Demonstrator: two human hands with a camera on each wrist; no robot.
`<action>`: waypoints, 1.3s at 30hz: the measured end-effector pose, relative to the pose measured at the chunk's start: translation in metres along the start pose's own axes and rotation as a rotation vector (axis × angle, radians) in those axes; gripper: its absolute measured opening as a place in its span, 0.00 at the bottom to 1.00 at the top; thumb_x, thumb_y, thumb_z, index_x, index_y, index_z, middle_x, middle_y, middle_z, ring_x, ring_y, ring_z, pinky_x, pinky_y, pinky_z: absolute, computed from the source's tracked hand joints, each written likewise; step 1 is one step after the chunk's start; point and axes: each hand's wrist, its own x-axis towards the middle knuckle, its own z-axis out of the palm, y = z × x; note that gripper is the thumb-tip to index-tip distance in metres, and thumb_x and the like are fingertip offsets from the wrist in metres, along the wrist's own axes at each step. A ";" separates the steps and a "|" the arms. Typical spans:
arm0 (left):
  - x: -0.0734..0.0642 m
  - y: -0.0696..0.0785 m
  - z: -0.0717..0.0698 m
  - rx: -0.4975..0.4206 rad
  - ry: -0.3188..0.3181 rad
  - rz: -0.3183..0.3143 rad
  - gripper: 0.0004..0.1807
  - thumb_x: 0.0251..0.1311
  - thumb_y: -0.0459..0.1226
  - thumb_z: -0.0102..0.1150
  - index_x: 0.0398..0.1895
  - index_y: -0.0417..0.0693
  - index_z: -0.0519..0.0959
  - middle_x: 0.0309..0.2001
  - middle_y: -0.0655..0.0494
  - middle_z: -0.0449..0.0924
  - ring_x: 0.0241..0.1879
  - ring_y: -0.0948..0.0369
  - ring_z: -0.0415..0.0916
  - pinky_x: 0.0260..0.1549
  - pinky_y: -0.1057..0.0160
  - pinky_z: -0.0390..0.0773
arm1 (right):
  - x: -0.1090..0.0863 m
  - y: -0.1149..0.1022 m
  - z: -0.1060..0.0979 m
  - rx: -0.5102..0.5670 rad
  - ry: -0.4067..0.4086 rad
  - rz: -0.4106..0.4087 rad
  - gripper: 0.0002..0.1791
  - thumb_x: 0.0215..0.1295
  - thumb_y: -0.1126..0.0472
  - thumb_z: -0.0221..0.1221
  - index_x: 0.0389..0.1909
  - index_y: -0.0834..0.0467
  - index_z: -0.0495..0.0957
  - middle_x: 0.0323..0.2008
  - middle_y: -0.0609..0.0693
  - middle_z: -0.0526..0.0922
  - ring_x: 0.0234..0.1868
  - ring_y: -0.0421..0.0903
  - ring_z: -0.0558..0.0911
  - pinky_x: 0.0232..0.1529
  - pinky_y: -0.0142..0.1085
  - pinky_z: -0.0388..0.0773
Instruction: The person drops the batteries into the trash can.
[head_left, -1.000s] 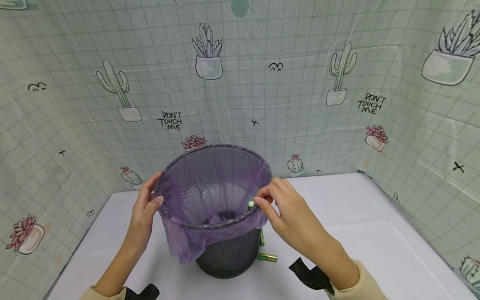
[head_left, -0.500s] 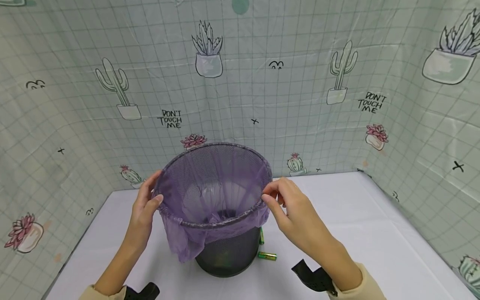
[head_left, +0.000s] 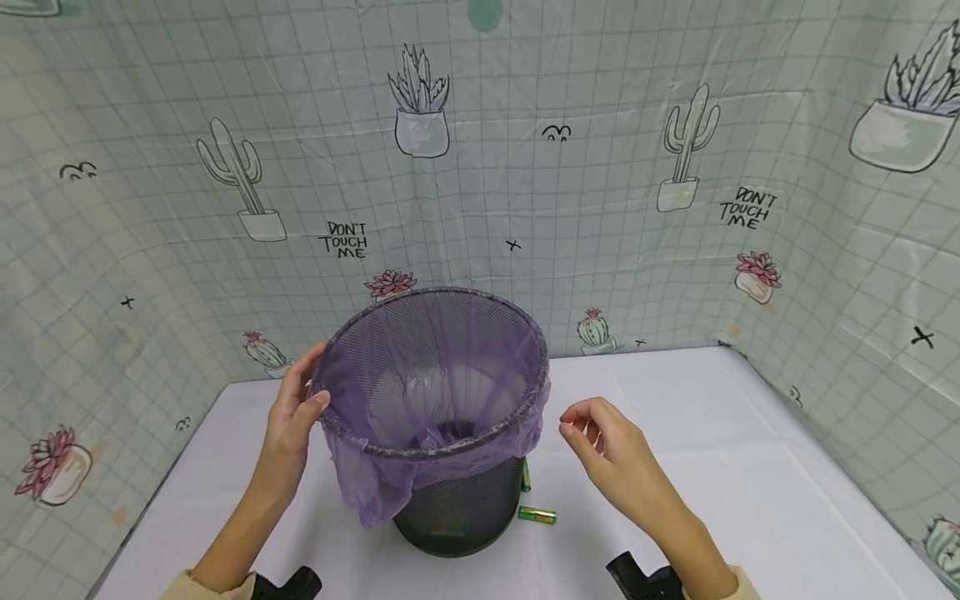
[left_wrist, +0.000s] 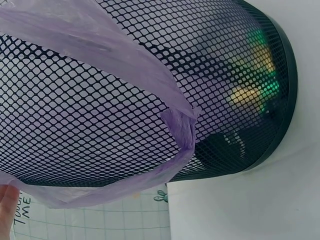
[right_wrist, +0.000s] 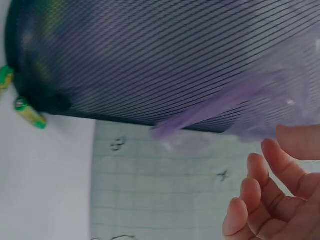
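Observation:
A black mesh wastebasket [head_left: 457, 521] stands on the table, lined with a purple plastic bag [head_left: 375, 487] folded over its rim. My left hand [head_left: 296, 408] grips the rim on the left, thumb at the inner edge and fingers outside. To the right of the basket, my right hand [head_left: 609, 442] hangs in the air, fingers loosely curled with nothing between them. Below it, a green battery [head_left: 537, 515] lies by the basket's base, and a second battery [head_left: 526, 477] is partly hidden behind the basket. Blurred green and yellow shapes [left_wrist: 260, 75] show through the mesh near the bottom.
The white tabletop [head_left: 675, 425] runs back to a grid-patterned cloth backdrop [head_left: 480, 183] printed with cacti, which also encloses both sides. Black straps with camera mounts [head_left: 288, 585] sit at both wrists.
A second ago my right hand pinched a battery over the basket's right rim. The battery left its fingers, and the hand has moved right and down. My left hand keeps its grip.

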 end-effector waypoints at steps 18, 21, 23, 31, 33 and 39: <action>0.000 -0.001 0.001 0.017 0.000 -0.007 0.30 0.63 0.35 0.38 0.70 0.50 0.54 0.65 0.60 0.56 0.63 0.68 0.55 0.52 0.75 0.58 | -0.032 0.065 0.042 0.094 -0.298 0.244 0.16 0.57 0.58 0.61 0.43 0.64 0.76 0.27 0.46 0.72 0.26 0.37 0.67 0.25 0.28 0.65; 0.000 -0.001 0.002 0.019 0.000 -0.009 0.30 0.63 0.36 0.38 0.71 0.51 0.54 0.65 0.59 0.55 0.63 0.68 0.54 0.53 0.76 0.58 | -0.037 0.071 0.048 0.117 -0.333 0.259 0.16 0.57 0.59 0.62 0.42 0.65 0.76 0.27 0.47 0.72 0.24 0.37 0.67 0.24 0.28 0.65; 0.000 -0.001 0.002 0.020 -0.001 -0.009 0.30 0.63 0.36 0.38 0.71 0.51 0.54 0.65 0.59 0.55 0.63 0.68 0.54 0.53 0.76 0.58 | -0.039 0.075 0.052 0.134 -0.347 0.263 0.15 0.56 0.60 0.62 0.42 0.65 0.76 0.27 0.47 0.72 0.24 0.37 0.67 0.24 0.28 0.64; 0.000 0.000 0.001 0.013 0.003 -0.013 0.30 0.63 0.36 0.38 0.71 0.50 0.54 0.65 0.59 0.55 0.64 0.68 0.54 0.53 0.76 0.58 | -0.045 0.084 0.064 0.170 -0.391 0.278 0.15 0.55 0.62 0.61 0.41 0.66 0.75 0.26 0.48 0.72 0.24 0.37 0.67 0.24 0.28 0.65; 0.000 0.000 0.001 0.015 0.004 -0.018 0.30 0.63 0.36 0.38 0.71 0.50 0.54 0.66 0.59 0.54 0.64 0.68 0.53 0.53 0.76 0.58 | -0.047 0.086 0.066 0.176 -0.399 0.287 0.14 0.55 0.62 0.61 0.41 0.66 0.75 0.26 0.48 0.71 0.24 0.37 0.67 0.24 0.28 0.65; 0.000 0.000 0.000 0.025 0.001 -0.019 0.30 0.63 0.36 0.38 0.71 0.51 0.54 0.66 0.59 0.54 0.64 0.67 0.53 0.53 0.77 0.58 | -0.049 0.089 0.071 0.168 -0.399 0.308 0.12 0.56 0.63 0.61 0.39 0.65 0.76 0.25 0.47 0.70 0.24 0.38 0.67 0.25 0.28 0.66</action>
